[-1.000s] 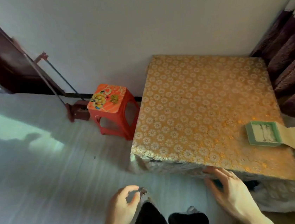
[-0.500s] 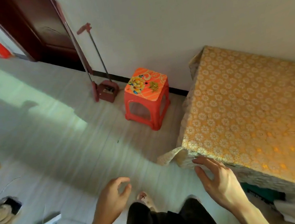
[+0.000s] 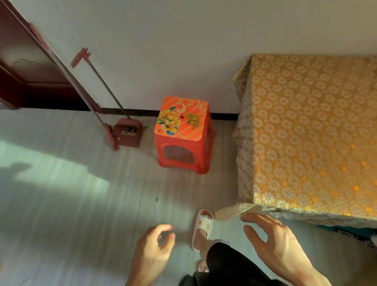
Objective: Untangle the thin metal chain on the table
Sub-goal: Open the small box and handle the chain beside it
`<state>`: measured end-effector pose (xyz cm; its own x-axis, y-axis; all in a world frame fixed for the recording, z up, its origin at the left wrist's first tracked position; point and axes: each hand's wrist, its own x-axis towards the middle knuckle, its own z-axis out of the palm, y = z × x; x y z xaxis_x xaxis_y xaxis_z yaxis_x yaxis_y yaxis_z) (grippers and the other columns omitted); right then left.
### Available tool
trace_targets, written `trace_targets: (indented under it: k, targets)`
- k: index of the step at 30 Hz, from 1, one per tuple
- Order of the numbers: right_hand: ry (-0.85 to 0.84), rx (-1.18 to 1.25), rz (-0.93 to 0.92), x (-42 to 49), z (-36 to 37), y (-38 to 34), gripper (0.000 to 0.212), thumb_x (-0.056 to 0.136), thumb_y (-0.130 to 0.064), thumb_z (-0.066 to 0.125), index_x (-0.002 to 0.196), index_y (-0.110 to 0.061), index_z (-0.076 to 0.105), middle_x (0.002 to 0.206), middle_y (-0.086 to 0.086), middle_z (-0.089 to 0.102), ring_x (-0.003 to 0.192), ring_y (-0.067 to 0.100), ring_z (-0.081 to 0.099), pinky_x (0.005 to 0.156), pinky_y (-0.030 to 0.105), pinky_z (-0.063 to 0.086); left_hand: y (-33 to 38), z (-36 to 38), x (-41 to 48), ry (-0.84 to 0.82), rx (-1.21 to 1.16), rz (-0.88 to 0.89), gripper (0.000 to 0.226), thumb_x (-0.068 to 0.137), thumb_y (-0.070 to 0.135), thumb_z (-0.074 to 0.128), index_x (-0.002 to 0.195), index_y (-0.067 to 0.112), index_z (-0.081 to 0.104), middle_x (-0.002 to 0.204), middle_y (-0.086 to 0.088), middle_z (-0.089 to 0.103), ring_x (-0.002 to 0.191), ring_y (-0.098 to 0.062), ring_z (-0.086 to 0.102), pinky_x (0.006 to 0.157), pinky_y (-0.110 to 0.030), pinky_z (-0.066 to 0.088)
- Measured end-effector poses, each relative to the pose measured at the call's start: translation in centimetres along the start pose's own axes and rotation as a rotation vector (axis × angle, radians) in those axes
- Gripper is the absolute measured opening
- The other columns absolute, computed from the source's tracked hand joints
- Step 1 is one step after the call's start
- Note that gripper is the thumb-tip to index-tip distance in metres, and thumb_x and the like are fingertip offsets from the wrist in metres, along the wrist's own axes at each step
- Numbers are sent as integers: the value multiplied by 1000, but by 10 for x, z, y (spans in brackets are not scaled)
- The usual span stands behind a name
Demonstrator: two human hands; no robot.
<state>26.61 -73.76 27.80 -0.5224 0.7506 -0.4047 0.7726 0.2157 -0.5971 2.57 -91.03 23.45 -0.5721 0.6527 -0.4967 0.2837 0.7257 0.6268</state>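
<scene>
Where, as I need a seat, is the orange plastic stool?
In the head view, the orange plastic stool stands on the floor by the white wall, red long-handled dustpan to its left, gold floral-clothed table to its right.

The desk [image 3: 323, 139] wears a golden-yellow cloth [image 3: 247, 159] covered in a repeating pattern of pale round flowers. The stool [image 3: 183, 134] is orange-red, its top printed with a yellow flower and cream scrolls. The dustpan [image 3: 128, 133] is dusty pink. The door [image 3: 8, 57] is dark reddish-brown, the wall [image 3: 193, 24] off-white, the floor [image 3: 50, 217] pale grey with plank grain. The slipper [image 3: 202, 223] is white with small orange marks; the trousers [image 3: 226, 277] are black.
</scene>
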Motion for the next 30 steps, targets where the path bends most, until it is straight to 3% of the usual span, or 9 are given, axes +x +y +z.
trace_targets:
  k: [3,6,10,14,18,25,30]
  targets:
    - [19,35,-4,33,-3,-20,23,99,-34,57,120,-40,66,116,-34,53,111,0,55,87,15,39,13,-18,34,-40,29,-20,16,94,31,65,107,41,64,113,21,64,106,0,59,78,-5,37]
    - [54,67,-10,67,-12,-36,21,99,-31,59,117,-33,69,111,-28,59,98,-2,58,79,12,41,31,-37,69,-75,62,-28,15,96,33,62,106,44,60,115,22,60,109,-1,57,84,-9,38]
    - [96,90,-30,111,-27,-61,22,99,-30,58,119,-33,68,111,-28,57,105,5,64,87,16,48,54,-59,119,-115,130,-5,19,96,30,62,115,37,62,117,21,57,115,-4,56,94,-16,40]
    - [136,122,-6,144,-48,-81,22,99,-29,59,119,-34,69,115,-29,57,106,1,56,83,1,36,73,-76,162,-181,134,-1,20,95,31,65,101,49,57,117,22,60,110,-2,59,95,-20,46]
    - [170,94,26,174,-57,-87,24,100,-33,57,121,-36,68,124,-27,58,113,-1,53,91,11,35,100,-84,207,-231,122,68,20,95,33,65,97,51,57,115,24,60,109,-1,58,92,-16,43]
    - [316,113,232,206,-47,-105,20,97,-30,63,115,-31,73,119,-23,66,108,-3,60,87,-3,32,148,-106,303,-346,274,243,14,97,39,59,107,49,57,114,28,58,108,3,56,87,-16,42]
    - [364,237,376,212,-42,-113,19,96,-31,64,113,-35,72,115,-26,65,98,-14,56,81,-2,37,180,-102,352,-466,402,322,20,98,40,58,117,40,62,117,26,59,105,3,55,85,-18,42]
